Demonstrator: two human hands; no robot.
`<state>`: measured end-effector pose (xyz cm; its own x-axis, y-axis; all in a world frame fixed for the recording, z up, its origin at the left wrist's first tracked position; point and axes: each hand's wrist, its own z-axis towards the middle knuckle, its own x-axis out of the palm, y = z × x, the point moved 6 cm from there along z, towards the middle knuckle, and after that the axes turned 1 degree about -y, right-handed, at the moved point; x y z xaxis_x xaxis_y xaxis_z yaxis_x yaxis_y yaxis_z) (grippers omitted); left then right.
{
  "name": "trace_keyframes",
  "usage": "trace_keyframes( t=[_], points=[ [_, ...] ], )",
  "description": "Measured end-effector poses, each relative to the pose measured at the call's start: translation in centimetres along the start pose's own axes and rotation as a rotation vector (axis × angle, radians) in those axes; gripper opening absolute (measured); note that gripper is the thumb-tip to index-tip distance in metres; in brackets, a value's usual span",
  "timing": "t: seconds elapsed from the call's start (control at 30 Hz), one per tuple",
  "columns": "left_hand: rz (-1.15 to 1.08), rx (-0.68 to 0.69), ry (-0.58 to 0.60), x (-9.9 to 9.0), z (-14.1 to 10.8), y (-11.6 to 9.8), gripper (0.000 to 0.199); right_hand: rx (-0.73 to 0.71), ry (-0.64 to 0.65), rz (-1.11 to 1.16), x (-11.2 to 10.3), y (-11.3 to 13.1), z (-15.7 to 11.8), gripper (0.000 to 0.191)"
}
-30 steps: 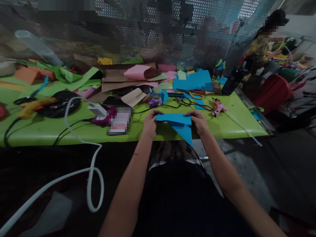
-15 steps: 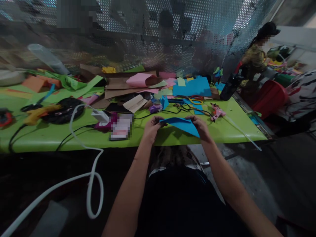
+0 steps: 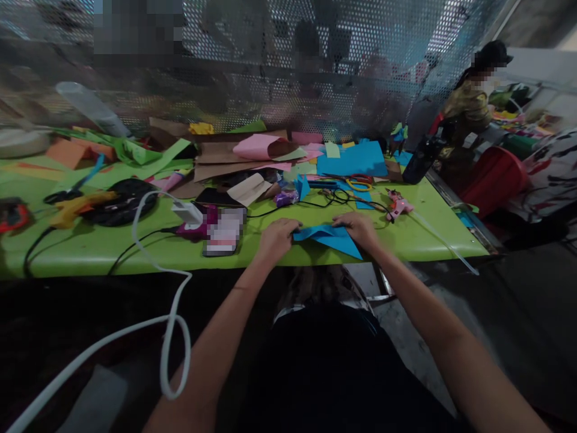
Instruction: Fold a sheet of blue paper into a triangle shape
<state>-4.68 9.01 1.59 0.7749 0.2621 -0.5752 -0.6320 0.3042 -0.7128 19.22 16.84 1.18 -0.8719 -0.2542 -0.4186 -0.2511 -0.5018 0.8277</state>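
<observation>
A blue sheet of paper (image 3: 339,240), folded and creased, lies low over the front of the green tabletop (image 3: 415,240). My left hand (image 3: 278,236) is closed on its left end. At its upper right, my right hand (image 3: 358,227) grips the paper with bent fingers. One pointed corner hangs toward the table's front edge. Behind my hands are a small folded blue paper piece (image 3: 302,187), a purple object (image 3: 285,198) and black cables. A pink glue gun (image 3: 398,205) lies to the right of my right hand.
A phone (image 3: 224,232) and a purple adapter with a white plug (image 3: 192,218) lie left of my hands. A yellow glue gun (image 3: 81,207) is farther left. Coloured paper and yellow-handled scissors (image 3: 358,183) lie behind. A white cable (image 3: 169,337) loops off the front edge. A person (image 3: 471,105) is at right.
Both hands have come down slightly with the blue paper. The paper now lies flatter and closer to the tabletop, its middle creased, and my fingers have turned more downward.
</observation>
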Motion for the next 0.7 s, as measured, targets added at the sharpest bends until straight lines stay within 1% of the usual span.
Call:
trace_keyframes(
  t=[0.1,0.2,0.27,0.33,0.4,0.47,0.57,0.7],
  points=[
    [0.122,0.068,0.121,0.2,-0.6,-0.6,0.026,-0.116,0.108,-0.235,0.2,0.9,-0.7,0.025],
    [0.439,0.237,0.28,0.7,-1.7,-1.7,0.03,-0.275,0.226,-0.561,0.5,1.9,-1.8,0.04],
    [0.611,0.335,0.369,1.0,-2.4,-2.3,0.031,-0.33,0.26,-0.694,0.4,2.2,-2.5,0.044],
    [0.656,0.372,0.42,1.1,-2.7,-2.9,0.03,-0.357,0.281,-0.773,0.4,2.4,-2.9,0.043],
    [0.69,0.366,0.441,1.3,-2.7,-3.4,0.031,-0.367,0.312,-0.804,0.5,2.4,-3.2,0.041],
    [0.738,0.325,0.436,1.5,-2.4,-3.8,0.039,-0.369,0.336,-0.808,0.6,2.3,-3.2,0.039],
    [0.8,0.281,0.435,2.2,-2.0,-4.8,0.051,-0.366,0.348,-0.799,0.6,2.1,-3.2,0.041],
    [0.822,0.264,0.418,3.3,-1.9,-5.8,0.049,-0.348,0.355,-0.784,0.7,2.0,-3.1,0.043]
  ],
)
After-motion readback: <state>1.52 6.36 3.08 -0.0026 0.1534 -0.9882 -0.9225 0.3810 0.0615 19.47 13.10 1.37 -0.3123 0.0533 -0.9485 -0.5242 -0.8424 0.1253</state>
